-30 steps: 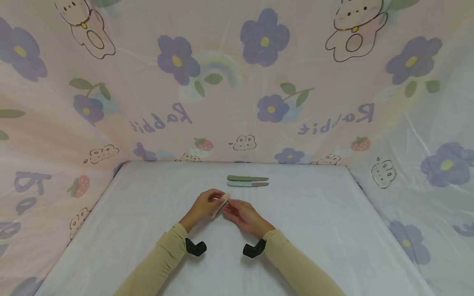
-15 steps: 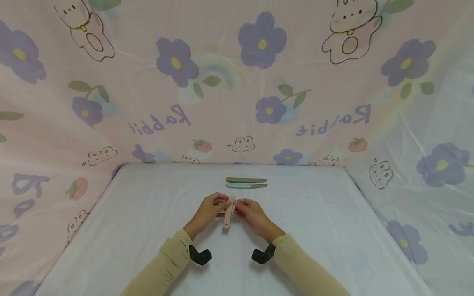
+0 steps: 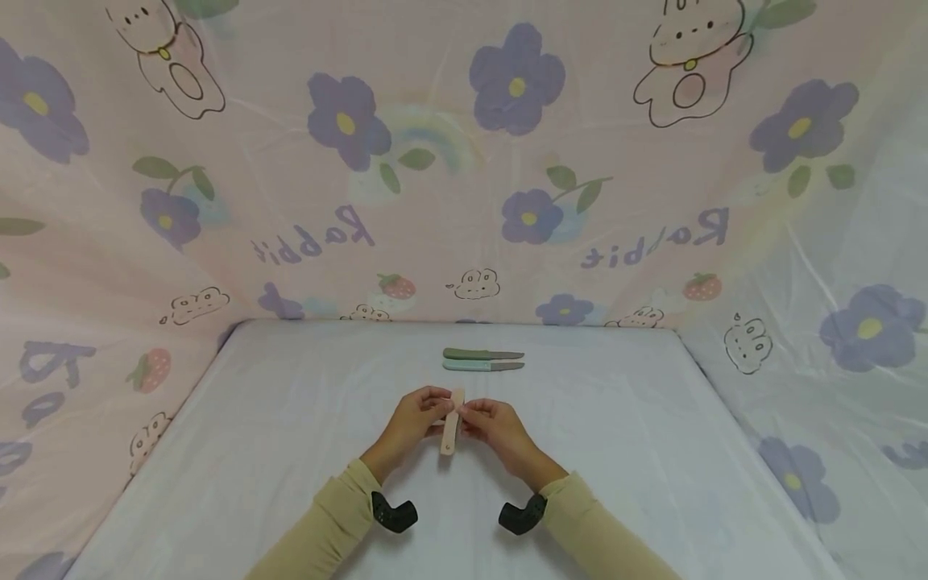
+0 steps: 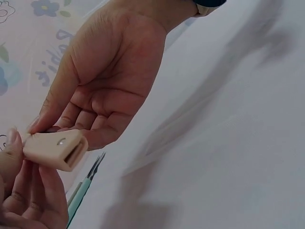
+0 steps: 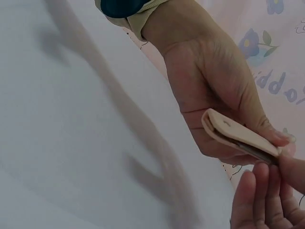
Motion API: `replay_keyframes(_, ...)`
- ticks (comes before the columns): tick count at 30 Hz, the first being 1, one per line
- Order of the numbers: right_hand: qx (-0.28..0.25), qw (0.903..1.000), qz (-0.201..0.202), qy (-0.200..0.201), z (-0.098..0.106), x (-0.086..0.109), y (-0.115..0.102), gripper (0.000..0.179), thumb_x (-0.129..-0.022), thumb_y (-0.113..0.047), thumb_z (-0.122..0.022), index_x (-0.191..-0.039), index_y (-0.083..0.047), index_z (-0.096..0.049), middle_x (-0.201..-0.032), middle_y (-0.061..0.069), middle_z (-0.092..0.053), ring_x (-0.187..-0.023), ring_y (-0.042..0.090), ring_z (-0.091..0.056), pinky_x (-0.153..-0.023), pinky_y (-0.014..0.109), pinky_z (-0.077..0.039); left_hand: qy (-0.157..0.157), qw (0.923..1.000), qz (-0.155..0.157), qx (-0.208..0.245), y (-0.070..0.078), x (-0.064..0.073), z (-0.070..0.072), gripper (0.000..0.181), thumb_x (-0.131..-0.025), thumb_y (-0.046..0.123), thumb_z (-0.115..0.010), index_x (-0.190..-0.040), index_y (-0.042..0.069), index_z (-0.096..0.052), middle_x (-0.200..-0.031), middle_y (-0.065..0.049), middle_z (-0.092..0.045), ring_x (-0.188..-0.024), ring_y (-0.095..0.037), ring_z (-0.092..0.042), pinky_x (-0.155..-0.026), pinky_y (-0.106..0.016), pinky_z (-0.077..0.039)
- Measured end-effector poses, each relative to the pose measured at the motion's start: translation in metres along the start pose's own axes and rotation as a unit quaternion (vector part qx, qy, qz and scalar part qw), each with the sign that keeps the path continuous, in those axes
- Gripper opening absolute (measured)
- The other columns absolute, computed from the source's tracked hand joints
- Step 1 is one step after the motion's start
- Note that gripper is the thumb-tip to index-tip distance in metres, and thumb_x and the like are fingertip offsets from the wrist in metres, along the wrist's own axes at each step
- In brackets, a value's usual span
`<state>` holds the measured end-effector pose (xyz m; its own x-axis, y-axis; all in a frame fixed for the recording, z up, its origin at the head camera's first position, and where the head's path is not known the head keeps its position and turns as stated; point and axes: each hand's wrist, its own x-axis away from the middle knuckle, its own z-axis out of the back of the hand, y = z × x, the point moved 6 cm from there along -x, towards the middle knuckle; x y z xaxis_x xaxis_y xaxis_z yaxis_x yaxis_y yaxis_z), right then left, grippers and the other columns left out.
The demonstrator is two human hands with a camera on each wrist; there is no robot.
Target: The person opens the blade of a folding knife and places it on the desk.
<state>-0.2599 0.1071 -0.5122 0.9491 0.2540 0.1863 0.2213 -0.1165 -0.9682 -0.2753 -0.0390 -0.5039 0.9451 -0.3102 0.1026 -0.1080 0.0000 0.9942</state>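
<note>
Both hands pinch one folding knife with a pale pink handle, held above the table between them. My left hand grips its far part from the left. From the right, the thumb and fingers of my right hand pinch the same part. The near end of the handle, with a rivet, sticks out free towards me. In the right wrist view the blade lies mostly inside the handle's slot. Beyond the hands lie a green-handled knife and a light-blue-handled knife, side by side, blades to the right.
A white-covered table spreads under the hands. Patterned cloth with flowers and rabbits hangs behind it and along both sides. Each wrist carries a black camera mount.
The pink knife has turned from slanting between the hands to pointing almost straight towards me. Both hands have come slightly nearer, and the right hand's fingers now meet the handle.
</note>
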Motion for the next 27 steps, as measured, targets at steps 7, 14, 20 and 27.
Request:
replay_keyframes(7,0.003,0.9999,-0.009,0.007,0.001,0.006,0.003,0.032,-0.087,-0.019,-0.067,-0.103,0.008,-0.06,-0.086,0.007,-0.064,-0.077,0.015,-0.062,-0.076,0.033,-0.054,-0.023,0.9996,0.014,-0.007,-0.007,0.004,-0.003,0.039,-0.09,0.024,-0.061,-0.118,-0.003,-0.054,-0.098,-0.007,-0.062,-0.087,-0.014,-0.061,-0.075,-0.034,-0.055)
replay_keyframes(14,-0.002,1.0,-0.009,0.0,0.005,0.007,0.004,0.034,-0.085,-0.021,-0.069,-0.101,0.008,-0.061,-0.084,0.007,-0.064,-0.076,0.015,-0.062,-0.075,0.032,-0.055,-0.052,0.9985,0.009,0.01,-0.008,0.003,-0.007,0.04,-0.091,0.022,-0.06,-0.12,-0.004,-0.053,-0.1,-0.008,-0.062,-0.088,-0.015,-0.061,-0.077,-0.035,-0.054)
replay_keyframes(20,-0.014,0.9997,-0.019,0.0,0.012,0.008,0.008,0.032,-0.083,-0.02,-0.07,-0.099,0.008,-0.062,-0.084,0.007,-0.064,-0.076,0.015,-0.062,-0.074,0.032,-0.055,-0.064,0.9977,0.013,0.018,-0.008,0.003,-0.013,0.037,-0.091,0.02,-0.06,-0.118,-0.005,-0.054,-0.101,-0.01,-0.063,-0.088,-0.016,-0.061,-0.078,-0.035,-0.054)
replay_keyframes(27,-0.036,0.999,-0.026,-0.008,0.018,0.009,0.013,0.026,-0.086,-0.016,-0.068,-0.097,0.006,-0.062,-0.083,0.006,-0.064,-0.076,0.014,-0.062,-0.073,0.029,-0.055,-0.063,0.9969,0.026,0.038,-0.009,0.003,-0.019,0.036,-0.091,0.019,-0.06,-0.117,-0.006,-0.054,-0.102,-0.011,-0.063,-0.09,-0.016,-0.062,-0.079,-0.036,-0.054)
